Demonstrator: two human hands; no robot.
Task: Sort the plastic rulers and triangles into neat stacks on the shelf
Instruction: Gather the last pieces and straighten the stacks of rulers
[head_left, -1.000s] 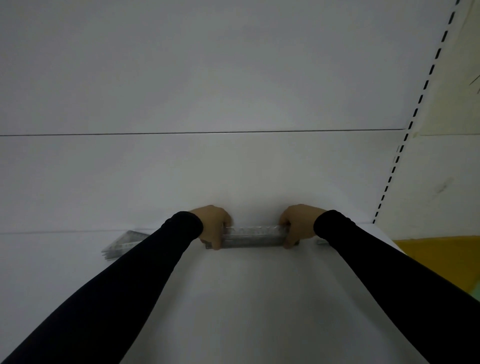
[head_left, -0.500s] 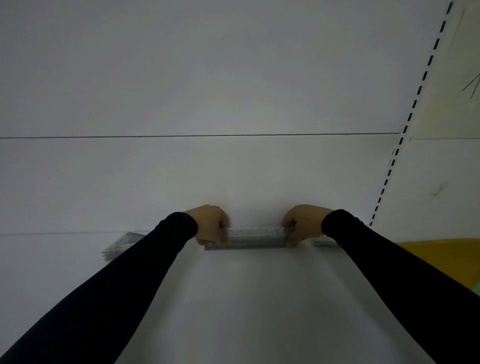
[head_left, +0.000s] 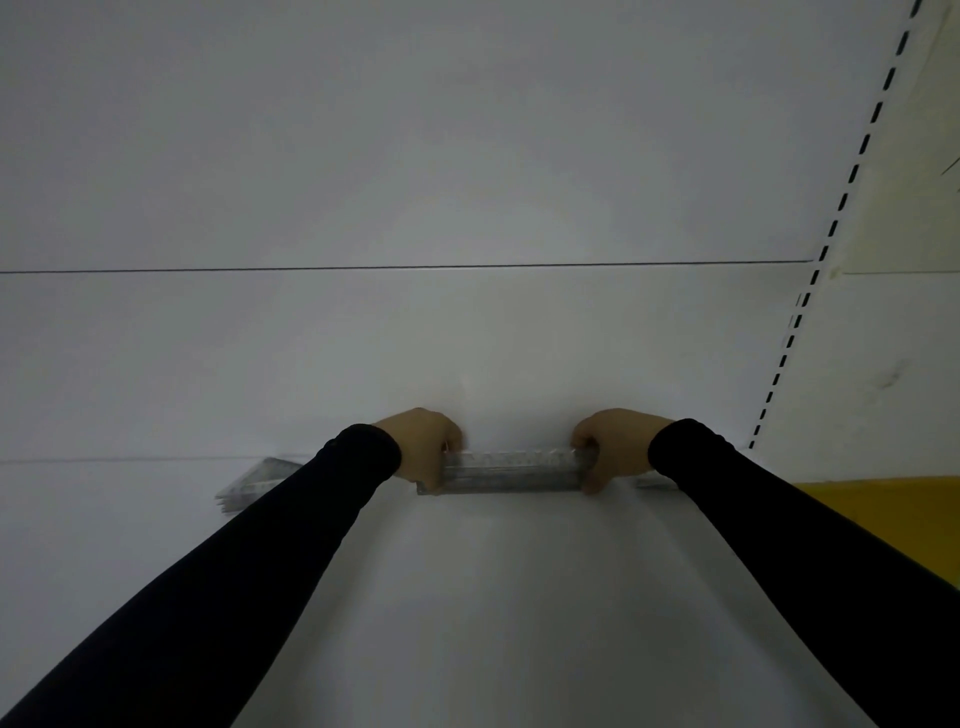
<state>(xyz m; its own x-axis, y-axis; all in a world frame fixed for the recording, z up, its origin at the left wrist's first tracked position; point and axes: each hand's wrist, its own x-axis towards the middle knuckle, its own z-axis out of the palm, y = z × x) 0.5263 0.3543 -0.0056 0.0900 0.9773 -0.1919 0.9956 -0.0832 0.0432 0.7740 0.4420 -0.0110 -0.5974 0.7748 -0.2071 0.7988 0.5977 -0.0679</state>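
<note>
A stack of clear plastic rulers (head_left: 511, 472) lies crosswise on the white shelf (head_left: 498, 597), near the back wall. My left hand (head_left: 423, 444) grips the stack's left end with curled fingers, and my right hand (head_left: 615, 447) grips its right end the same way. Left of my left arm, a pile of clear plastic triangles (head_left: 254, 480) rests on the shelf, partly hidden by the sleeve. Behind my right wrist another clear piece (head_left: 655, 482) peeks out; its shape is hidden.
The white back wall (head_left: 467, 338) rises right behind the rulers. A slotted shelf upright (head_left: 810, 291) runs up at the right. Beyond the shelf's right edge lies a yellow surface (head_left: 883, 514).
The ruler stack has shifted slightly away from me toward the back wall, both hands still holding its ends. The triangle pile has not moved.
</note>
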